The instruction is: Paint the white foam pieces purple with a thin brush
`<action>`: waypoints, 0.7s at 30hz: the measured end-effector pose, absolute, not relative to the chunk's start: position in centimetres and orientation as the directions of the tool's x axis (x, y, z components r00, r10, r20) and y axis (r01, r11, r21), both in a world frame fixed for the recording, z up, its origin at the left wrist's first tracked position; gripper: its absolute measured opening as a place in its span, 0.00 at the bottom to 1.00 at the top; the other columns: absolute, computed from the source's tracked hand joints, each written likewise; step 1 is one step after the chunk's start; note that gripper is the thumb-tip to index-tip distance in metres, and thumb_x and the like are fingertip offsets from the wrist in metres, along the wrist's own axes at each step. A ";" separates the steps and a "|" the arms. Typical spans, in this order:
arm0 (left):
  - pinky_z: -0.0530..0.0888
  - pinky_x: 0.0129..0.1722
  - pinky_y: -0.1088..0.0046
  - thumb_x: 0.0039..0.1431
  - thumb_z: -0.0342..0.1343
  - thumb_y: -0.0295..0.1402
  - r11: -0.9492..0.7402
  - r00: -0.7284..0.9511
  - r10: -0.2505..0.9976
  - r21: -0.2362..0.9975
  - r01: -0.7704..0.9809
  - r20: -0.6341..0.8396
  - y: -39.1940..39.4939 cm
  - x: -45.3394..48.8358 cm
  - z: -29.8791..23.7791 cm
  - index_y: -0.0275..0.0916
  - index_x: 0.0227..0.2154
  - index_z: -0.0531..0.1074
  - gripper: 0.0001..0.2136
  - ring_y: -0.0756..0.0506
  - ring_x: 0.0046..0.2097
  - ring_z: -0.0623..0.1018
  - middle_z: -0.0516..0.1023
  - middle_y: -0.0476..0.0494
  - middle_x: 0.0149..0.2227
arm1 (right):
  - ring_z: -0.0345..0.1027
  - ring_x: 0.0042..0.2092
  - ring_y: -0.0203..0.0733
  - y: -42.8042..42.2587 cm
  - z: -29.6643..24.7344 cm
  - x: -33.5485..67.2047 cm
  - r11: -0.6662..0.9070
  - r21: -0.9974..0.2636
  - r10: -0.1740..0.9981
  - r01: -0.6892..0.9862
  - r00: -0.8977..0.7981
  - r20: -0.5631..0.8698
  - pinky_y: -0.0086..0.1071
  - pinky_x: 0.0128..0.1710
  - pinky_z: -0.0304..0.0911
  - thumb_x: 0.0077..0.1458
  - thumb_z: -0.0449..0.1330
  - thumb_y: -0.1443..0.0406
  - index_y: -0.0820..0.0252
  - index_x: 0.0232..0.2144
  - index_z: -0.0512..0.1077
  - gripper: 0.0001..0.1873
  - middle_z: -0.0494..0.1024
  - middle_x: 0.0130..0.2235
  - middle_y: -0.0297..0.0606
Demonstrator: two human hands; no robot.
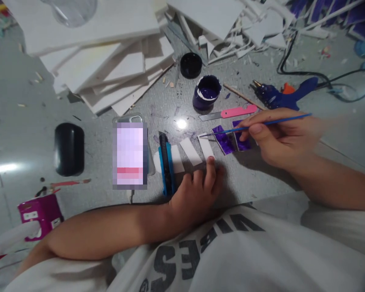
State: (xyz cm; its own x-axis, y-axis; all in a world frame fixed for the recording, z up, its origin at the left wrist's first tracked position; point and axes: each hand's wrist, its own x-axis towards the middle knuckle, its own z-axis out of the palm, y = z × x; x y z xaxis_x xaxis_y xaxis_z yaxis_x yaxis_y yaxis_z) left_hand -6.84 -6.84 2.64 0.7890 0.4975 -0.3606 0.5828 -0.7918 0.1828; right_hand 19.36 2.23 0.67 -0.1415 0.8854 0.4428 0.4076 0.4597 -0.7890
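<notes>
My right hand pinches a thin blue paintbrush, its dark tip over the upper end of a small white foam strip. One fingertip of my left hand presses on the strip's lower end; the other fingers are loosely bent and hold nothing. Other white pieces lie to the left, partly under a blue box cutter. Two purple-painted strips lie to the right, one partly behind my right hand. Above stands an uncapped jar of purple paint, near a pink-handled craft knife.
A blue glue gun with a black cord lies at right. White foam sheets and scraps spread along the back. A black lid, a phone, a black mouse-shaped object and a magenta power socket surround the work.
</notes>
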 end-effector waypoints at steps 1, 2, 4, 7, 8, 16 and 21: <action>0.84 0.38 0.59 0.76 0.69 0.67 -0.793 0.789 0.496 0.183 0.581 -0.362 -6.8 -6.8 2.7 0.35 0.89 0.64 0.53 0.34 0.50 0.88 0.64 0.12 0.87 | 0.84 0.27 0.41 2.2 0.7 19.4 0.451 -0.790 0.890 0.415 -0.144 0.433 0.36 0.25 0.77 0.75 0.74 0.59 0.48 0.45 0.93 0.06 0.94 0.38 0.39; 0.84 0.39 0.59 0.75 0.70 0.67 -0.791 0.788 0.496 0.183 0.583 -0.364 -6.8 -6.8 2.7 0.35 0.89 0.65 0.54 0.33 0.50 0.88 0.63 0.12 0.87 | 0.84 0.27 0.41 2.2 0.6 19.4 0.442 -0.790 0.895 0.424 -0.147 0.422 0.35 0.25 0.76 0.75 0.74 0.58 0.50 0.45 0.94 0.07 0.94 0.38 0.40; 0.85 0.40 0.58 0.74 0.70 0.68 -0.783 0.782 0.502 0.188 0.592 -0.370 -6.7 -6.7 2.7 0.37 0.89 0.65 0.54 0.33 0.50 0.88 0.64 0.13 0.88 | 0.85 0.28 0.41 2.1 0.6 19.5 0.422 -0.786 0.905 0.451 -0.156 0.396 0.34 0.25 0.75 0.75 0.75 0.57 0.51 0.45 0.94 0.08 0.94 0.38 0.40; 0.85 0.41 0.58 0.74 0.70 0.68 -0.779 0.777 0.502 0.193 0.597 -0.379 -6.6 -6.7 2.8 0.39 0.89 0.66 0.53 0.33 0.51 0.88 0.64 0.14 0.88 | 0.86 0.29 0.42 2.1 0.4 19.7 0.426 -0.764 0.903 0.485 -0.172 0.394 0.34 0.26 0.76 0.75 0.75 0.57 0.50 0.45 0.94 0.07 0.93 0.37 0.39; 0.85 0.40 0.58 0.74 0.70 0.68 -0.780 0.777 0.500 0.192 0.596 -0.382 -6.6 -6.7 2.8 0.38 0.89 0.65 0.54 0.33 0.51 0.88 0.63 0.14 0.88 | 0.85 0.28 0.42 2.1 0.4 19.7 0.441 -0.752 0.895 0.490 -0.182 0.406 0.34 0.26 0.77 0.75 0.75 0.57 0.49 0.46 0.94 0.07 0.93 0.37 0.38; 0.85 0.41 0.58 0.73 0.70 0.70 -0.796 0.781 0.477 0.180 0.579 -0.402 -6.4 -6.6 2.9 0.37 0.89 0.64 0.56 0.32 0.52 0.89 0.62 0.12 0.88 | 0.88 0.32 0.45 2.3 0.8 19.6 0.545 -0.655 0.834 0.523 -0.264 0.484 0.40 0.35 0.85 0.74 0.75 0.60 0.46 0.47 0.93 0.05 0.95 0.40 0.36; 0.86 0.42 0.57 0.73 0.70 0.70 -0.788 0.780 0.479 0.196 0.584 -0.402 -6.4 -6.6 2.9 0.37 0.89 0.64 0.56 0.31 0.53 0.89 0.61 0.13 0.89 | 0.93 0.40 0.50 2.4 1.2 19.3 0.583 -0.628 0.808 0.515 -0.288 0.514 0.44 0.43 0.91 0.74 0.72 0.63 0.40 0.47 0.92 0.09 0.96 0.41 0.34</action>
